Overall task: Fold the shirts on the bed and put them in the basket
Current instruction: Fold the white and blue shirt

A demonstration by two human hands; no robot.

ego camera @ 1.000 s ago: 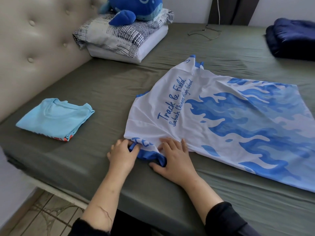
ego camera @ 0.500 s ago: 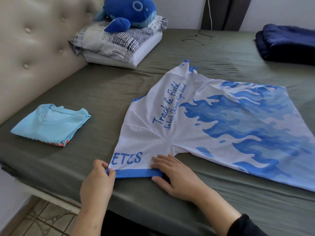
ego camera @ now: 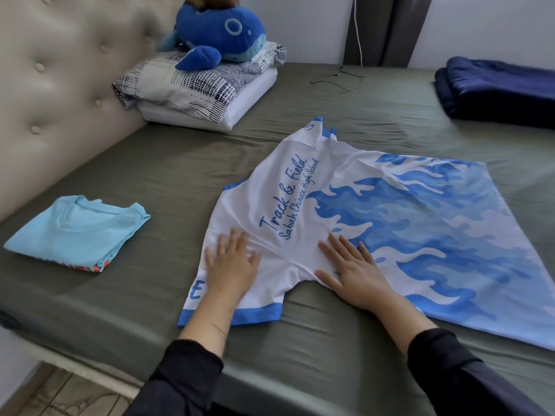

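Note:
A white shirt with blue flame print (ego camera: 390,223) lies spread flat on the green bed sheet (ego camera: 180,181), its near sleeve with a blue cuff stretched toward the front edge. My left hand (ego camera: 232,265) rests flat on that sleeve with straight fingers. My right hand (ego camera: 350,271) presses flat on the shirt's body just right of the armpit, fingers spread. A folded light blue shirt (ego camera: 78,232) sits at the left near the headboard. No basket is in view.
Stacked pillows (ego camera: 204,91) with a blue plush whale (ego camera: 219,37) stand at the back left by the tufted headboard (ego camera: 54,94). A folded navy blanket (ego camera: 498,91) lies at the back right. A thin cable (ego camera: 339,75) trails on the sheet.
Both hands let go of the sleeve cuff they were pulling straight and moved up onto the shirt, now lying flat on the sleeve and the body.

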